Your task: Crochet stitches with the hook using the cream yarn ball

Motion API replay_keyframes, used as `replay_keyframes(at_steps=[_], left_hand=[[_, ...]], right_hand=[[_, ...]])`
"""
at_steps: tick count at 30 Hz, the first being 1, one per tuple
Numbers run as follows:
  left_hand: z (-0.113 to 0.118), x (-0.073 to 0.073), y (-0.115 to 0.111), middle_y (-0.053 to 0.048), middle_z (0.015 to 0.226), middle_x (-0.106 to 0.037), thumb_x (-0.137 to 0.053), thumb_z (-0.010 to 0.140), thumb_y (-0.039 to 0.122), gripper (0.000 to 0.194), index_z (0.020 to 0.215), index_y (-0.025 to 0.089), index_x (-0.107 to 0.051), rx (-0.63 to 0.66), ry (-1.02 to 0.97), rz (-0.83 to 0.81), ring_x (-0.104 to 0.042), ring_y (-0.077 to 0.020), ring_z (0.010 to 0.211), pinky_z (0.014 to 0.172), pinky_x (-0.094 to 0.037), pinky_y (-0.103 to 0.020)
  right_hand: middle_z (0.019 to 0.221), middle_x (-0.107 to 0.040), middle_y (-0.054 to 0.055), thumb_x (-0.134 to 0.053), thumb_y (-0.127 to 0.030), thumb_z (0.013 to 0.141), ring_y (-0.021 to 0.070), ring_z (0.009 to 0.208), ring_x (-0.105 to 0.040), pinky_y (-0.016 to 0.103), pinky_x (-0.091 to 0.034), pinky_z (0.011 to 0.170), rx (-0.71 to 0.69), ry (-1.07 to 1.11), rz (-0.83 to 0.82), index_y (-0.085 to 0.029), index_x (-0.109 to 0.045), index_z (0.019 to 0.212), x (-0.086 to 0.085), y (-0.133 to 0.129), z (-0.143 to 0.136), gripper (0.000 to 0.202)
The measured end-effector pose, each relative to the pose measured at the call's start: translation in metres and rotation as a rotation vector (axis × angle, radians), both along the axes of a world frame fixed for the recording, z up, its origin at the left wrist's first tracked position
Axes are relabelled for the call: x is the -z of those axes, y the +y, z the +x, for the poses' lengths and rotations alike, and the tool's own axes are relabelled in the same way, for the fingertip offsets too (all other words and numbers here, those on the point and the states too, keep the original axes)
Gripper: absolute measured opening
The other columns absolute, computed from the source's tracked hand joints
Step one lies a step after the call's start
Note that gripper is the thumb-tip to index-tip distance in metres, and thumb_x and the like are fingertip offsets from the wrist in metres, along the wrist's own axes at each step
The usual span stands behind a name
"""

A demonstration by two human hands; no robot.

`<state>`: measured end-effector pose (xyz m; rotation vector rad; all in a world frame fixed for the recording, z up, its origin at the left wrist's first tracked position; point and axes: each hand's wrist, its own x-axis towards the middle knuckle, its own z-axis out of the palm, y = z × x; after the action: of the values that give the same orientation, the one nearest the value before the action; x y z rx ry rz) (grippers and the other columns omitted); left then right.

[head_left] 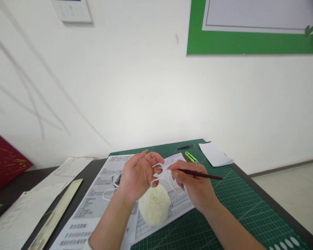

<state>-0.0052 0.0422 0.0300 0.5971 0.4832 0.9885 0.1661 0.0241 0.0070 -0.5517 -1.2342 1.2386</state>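
- Where the dark desk [95, 168] begins at our left, a red card [7, 163], loose papers [28, 208] and a long pale ruler [57, 213] lie well apart from our hands.
- Next comes a printed sheet [80, 211], a white strand [108, 190] looping over it beside our left wrist; we should let it run free of the dark object [117, 180] there.
- Our left hand [137, 175] is half open, palm towards us, the strand around its curled fingers; whether they pinch it, we cannot tell. Light, even tension seems best.
- Between our wrists, on the papers, sits the cream ball of yarn [155, 206], well placed to unwind.
- Our right hand [195, 185] grips a brown stick [210, 174] like a pen, pointing at our left fingers; its tip is too small to make out. Small wrist turns should beat hard pulls.
- Behind that hand, a green cutter [190, 157] and white paper [214, 154] lie on the cutting mat [240, 198]; we should keep the strand off the cutter.
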Motion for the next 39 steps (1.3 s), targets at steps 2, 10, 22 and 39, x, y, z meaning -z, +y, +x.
replay_keyframes(at_steps=[2,10,22,39], left_hand=[[0.002,0.003,0.001,-0.011,0.080,-0.061,-0.053,0.083,0.027,0.024,0.082,0.006,-0.065,0.020,-0.013,-0.006,-0.053,-0.0125,0.054,0.033,-0.037,-0.017],[-0.004,-0.014,-0.013,0.000,0.090,-0.067,-0.065,0.068,0.038,0.019,0.083,0.025,-0.067,-0.212,-0.357,0.162,-0.060,-0.0071,0.068,0.039,-0.043,-0.006],[0.014,-0.013,-0.020,-0.013,0.088,-0.068,-0.055,0.080,0.048,0.036,0.088,0.015,-0.069,-0.580,1.234,0.791,-0.056,-0.0330,0.099,0.104,-0.011,-0.059],[0.026,0.019,-0.033,0.004,0.072,-0.042,-0.064,0.082,0.036,0.047,0.127,0.044,-0.053,-0.237,0.332,0.367,-0.030,-0.0056,0.050,0.045,-0.024,-0.019]], right_hand=[[0.053,-0.052,-0.003,-0.072,-0.022,0.074,0.0077,0.044,-0.035,0.024,-0.022,0.041,-0.007,0.007,0.004,-0.021,-0.077,0.077,0.000,0.000,0.000,0.006],[0.057,-0.055,-0.004,-0.070,-0.020,0.075,0.0073,0.046,-0.037,0.024,-0.028,0.044,0.062,-0.086,0.020,-0.024,-0.077,0.077,-0.002,-0.002,0.000,0.008],[0.078,-0.070,0.002,-0.067,-0.016,0.079,0.0153,0.071,-0.060,0.027,-0.045,0.063,0.179,-0.135,0.132,-0.025,-0.077,0.084,-0.001,-0.006,-0.005,0.014],[0.060,-0.060,-0.001,-0.070,-0.022,0.077,0.0119,0.053,-0.049,0.026,-0.038,0.049,0.125,-0.020,0.016,-0.024,-0.077,0.084,0.006,-0.007,-0.012,0.011]])
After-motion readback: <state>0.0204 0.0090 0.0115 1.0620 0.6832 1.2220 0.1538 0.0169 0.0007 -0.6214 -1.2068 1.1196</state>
